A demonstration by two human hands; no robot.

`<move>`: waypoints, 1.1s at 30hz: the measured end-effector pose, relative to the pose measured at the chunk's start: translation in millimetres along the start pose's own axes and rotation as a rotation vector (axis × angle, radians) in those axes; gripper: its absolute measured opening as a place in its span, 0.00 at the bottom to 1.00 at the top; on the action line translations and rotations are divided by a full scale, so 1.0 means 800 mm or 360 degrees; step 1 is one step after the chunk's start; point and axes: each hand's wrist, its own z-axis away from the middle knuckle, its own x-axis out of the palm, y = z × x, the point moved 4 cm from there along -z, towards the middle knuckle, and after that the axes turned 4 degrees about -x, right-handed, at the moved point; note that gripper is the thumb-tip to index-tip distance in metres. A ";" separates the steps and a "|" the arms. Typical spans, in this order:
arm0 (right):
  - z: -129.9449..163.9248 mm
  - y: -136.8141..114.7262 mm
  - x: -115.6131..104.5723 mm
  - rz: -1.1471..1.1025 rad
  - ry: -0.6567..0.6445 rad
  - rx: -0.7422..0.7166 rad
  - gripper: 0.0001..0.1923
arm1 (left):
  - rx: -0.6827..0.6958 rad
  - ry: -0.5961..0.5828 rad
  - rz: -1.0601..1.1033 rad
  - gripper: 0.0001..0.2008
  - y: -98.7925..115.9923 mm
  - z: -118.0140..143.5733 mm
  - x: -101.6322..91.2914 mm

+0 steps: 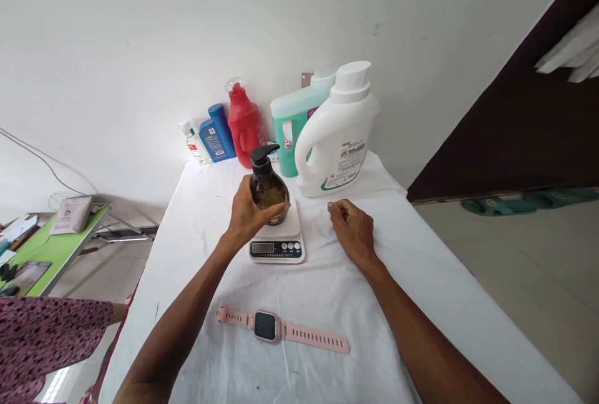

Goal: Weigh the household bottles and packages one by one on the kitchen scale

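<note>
My left hand [247, 212] is wrapped round a dark pump bottle [270, 195] with a black pump head. The bottle is upright at a white kitchen scale [289, 229]; whether its base touches the weighing plate I cannot tell. Along the scale's front run a small display and several round buttons. To the right of the scale, my right hand [353, 229] rests on the white cloth with fingers curled in, and nothing shows in it. Nearer to me a pink-strapped smartwatch [265, 326] lies stretched out flat.
Against the wall stand a large white detergent jug [339, 136], a green bottle [286, 123], a red bottle [246, 123], a blue bottle [218, 136] and a small clear bottle [194, 145]. A green table [56, 242] is at left, beside a person's patterned clothing [47, 341]. Green slippers [505, 204] lie at right.
</note>
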 end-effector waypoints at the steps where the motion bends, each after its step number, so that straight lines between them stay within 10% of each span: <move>1: 0.001 -0.001 0.000 -0.0007 -0.0006 0.0004 0.20 | 0.0013 -0.0013 0.0019 0.32 -0.001 0.002 -0.001; 6: 0.002 -0.002 -0.002 -0.0017 -0.0012 0.0010 0.20 | 0.0089 -0.0023 0.0247 0.32 -0.032 0.011 -0.022; 15: 0.002 -0.001 0.000 -0.0020 -0.0010 0.0076 0.19 | -0.0507 0.0459 0.0467 0.32 -0.188 0.032 -0.067; 33: 0.004 -0.001 0.001 -0.0049 0.0026 0.0086 0.16 | -0.0462 0.0353 0.0520 0.28 -0.183 0.034 -0.064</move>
